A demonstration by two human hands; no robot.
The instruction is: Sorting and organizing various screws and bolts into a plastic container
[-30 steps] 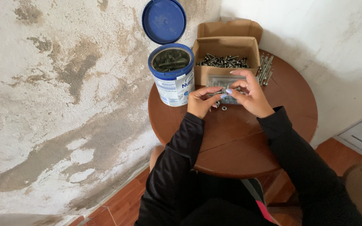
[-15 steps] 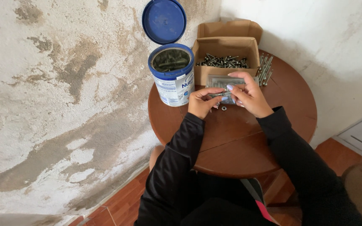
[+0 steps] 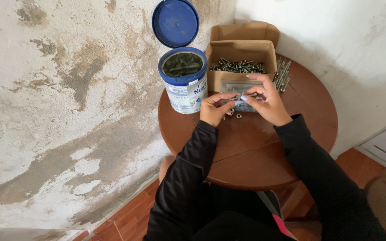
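Observation:
My left hand [image 3: 214,108] and my right hand [image 3: 266,101] meet over the round brown table [image 3: 251,147], both pinching one long metal bolt [image 3: 237,98] held level between them. Under the hands lies a clear plastic bag [image 3: 242,87] of small metal parts. Two small nuts [image 3: 235,116] sit on the wood just below my fingers. Behind the hands stands an open cardboard box [image 3: 241,53] holding several grey bolts.
An open blue and white tin [image 3: 183,85] with its blue lid [image 3: 175,23] flipped up stands at the table's left rim, against a stained plaster wall. Loose long bolts [image 3: 282,73] lie right of the box. A white wall closes the right side.
My hands have stayed over the bag; the fingers of both have shifted slightly around the bolt. Nothing else has moved.

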